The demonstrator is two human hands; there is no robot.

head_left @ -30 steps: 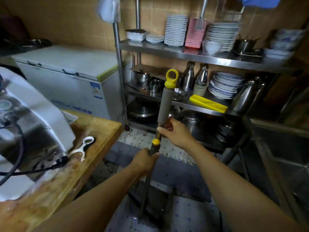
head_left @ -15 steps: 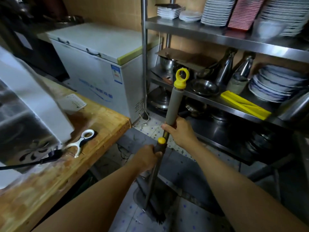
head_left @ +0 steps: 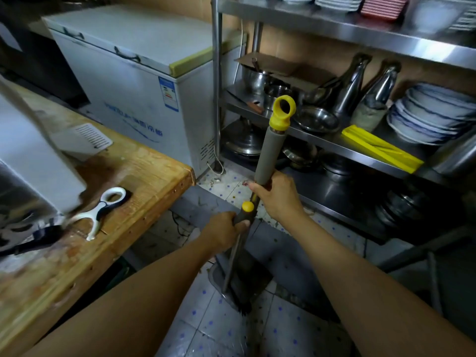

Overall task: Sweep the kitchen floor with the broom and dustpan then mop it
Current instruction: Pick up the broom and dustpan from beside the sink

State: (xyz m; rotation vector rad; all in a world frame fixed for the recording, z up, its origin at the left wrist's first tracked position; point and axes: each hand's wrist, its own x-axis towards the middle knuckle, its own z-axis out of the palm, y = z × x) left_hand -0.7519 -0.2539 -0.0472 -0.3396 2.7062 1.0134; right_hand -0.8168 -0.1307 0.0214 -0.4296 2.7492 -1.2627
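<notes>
- Right hand [head_left: 279, 195] wrapped round the broom [head_left: 270, 153] just below its grey foam sleeve; yellow hanging loop at top, shaft near upright.
- Left hand [head_left: 224, 231] closed on the dark, yellow-capped dustpan [head_left: 238, 279] handle, directly below and left of the right hand.
- Both tools held together, apparently so bristles can draw dirt straight into the pan; bristle tips and pan down on the tiled floor [head_left: 206, 323] between the arms.
- Judged: sweeping stage; no mop in view.
- Floor debris visible at far end of the aisle, near the freezer [head_left: 134, 99] foot and rack [head_left: 334, 148] post.
- Narrow aisle: wooden worktop [head_left: 144, 173] edge close on the left, with a peeler [head_left: 103, 210] lying near that edge; low rack shelf close on the right.
- Open room mainly near-to-far along the tiles; little sideways swing for the shaft.
</notes>
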